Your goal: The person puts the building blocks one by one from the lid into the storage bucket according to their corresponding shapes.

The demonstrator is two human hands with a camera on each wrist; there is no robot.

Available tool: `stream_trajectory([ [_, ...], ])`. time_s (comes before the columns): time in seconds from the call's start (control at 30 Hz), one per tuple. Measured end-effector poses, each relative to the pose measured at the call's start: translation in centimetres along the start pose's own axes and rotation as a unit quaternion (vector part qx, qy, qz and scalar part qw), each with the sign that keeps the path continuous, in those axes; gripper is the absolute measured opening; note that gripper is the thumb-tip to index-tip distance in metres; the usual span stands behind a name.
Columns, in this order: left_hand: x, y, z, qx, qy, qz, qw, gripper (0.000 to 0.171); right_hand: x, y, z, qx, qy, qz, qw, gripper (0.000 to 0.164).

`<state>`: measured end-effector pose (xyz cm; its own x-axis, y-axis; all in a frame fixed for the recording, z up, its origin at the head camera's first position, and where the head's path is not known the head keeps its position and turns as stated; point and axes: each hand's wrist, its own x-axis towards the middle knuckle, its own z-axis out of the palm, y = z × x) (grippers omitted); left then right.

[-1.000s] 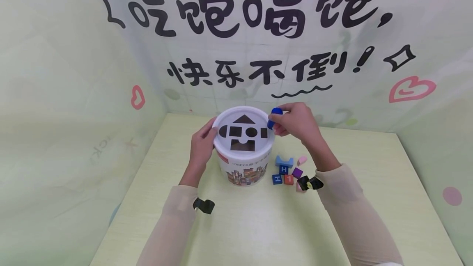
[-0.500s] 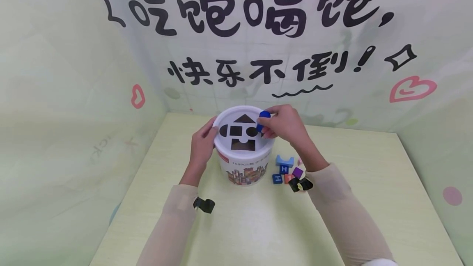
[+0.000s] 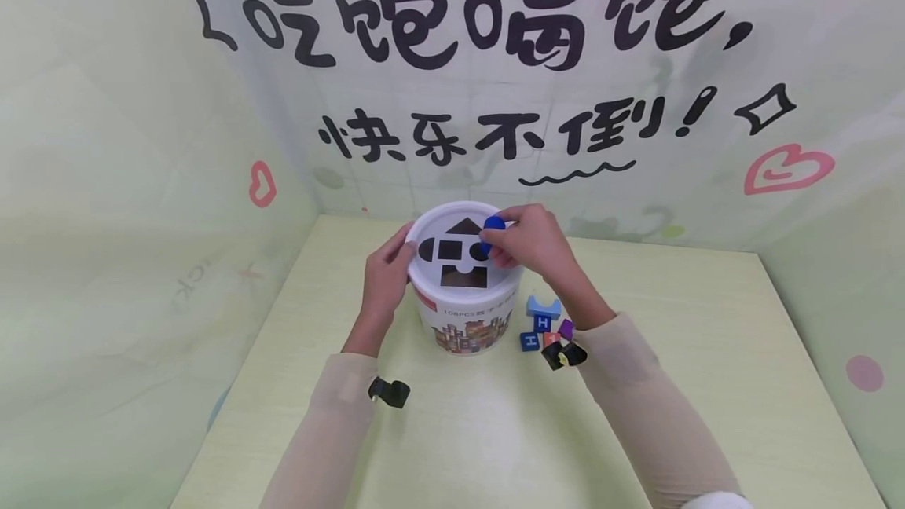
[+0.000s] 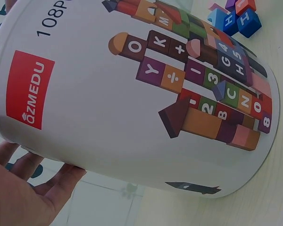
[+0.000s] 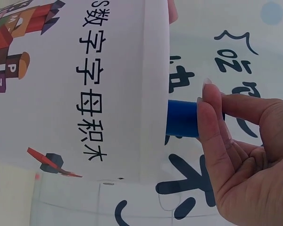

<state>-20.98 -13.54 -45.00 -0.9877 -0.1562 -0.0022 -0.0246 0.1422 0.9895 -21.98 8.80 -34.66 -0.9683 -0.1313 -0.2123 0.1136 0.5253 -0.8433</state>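
Note:
A white bucket stands upright, its white lid cut with a triangle, a square, a circle, a half-round and other openings. My left hand grips the bucket's left side near the rim; in the left wrist view several fingertips rest against its wall. With thumb and fingers, my right hand pinches a blue cylinder block over the round hole at the lid's right. The right wrist view shows the cylinder's lower end right at the lid's rim, its upper end between the fingers.
To the bucket's right on the table lie a light blue arch block, dark blue H blocks, a purple block and an orange block, partly covered by the right wrist strap. A printed backdrop rises behind.
My right hand has carried the blue cylinder block left, from the bucket's right rim to over the round hole. My left hand has stayed on the bucket.

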Motion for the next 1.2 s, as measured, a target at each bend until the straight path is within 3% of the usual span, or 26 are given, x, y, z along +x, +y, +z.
stream_trajectory([
  [0.67, 0.1, 0.2, -0.1, -0.017, -0.002, -0.009, 0.9998, 0.035, 0.1, -0.3, 1.0, -0.016, -0.007, -0.003, 1.000, 0.045],
  [1.2, 0.1, 0.1, 0.1, -0.008, 0.006, 0.000, 1.0000, 0.036, 0.0, 0.0, 1.1, -0.017, -0.007, -0.001, 1.000, 0.041],
])
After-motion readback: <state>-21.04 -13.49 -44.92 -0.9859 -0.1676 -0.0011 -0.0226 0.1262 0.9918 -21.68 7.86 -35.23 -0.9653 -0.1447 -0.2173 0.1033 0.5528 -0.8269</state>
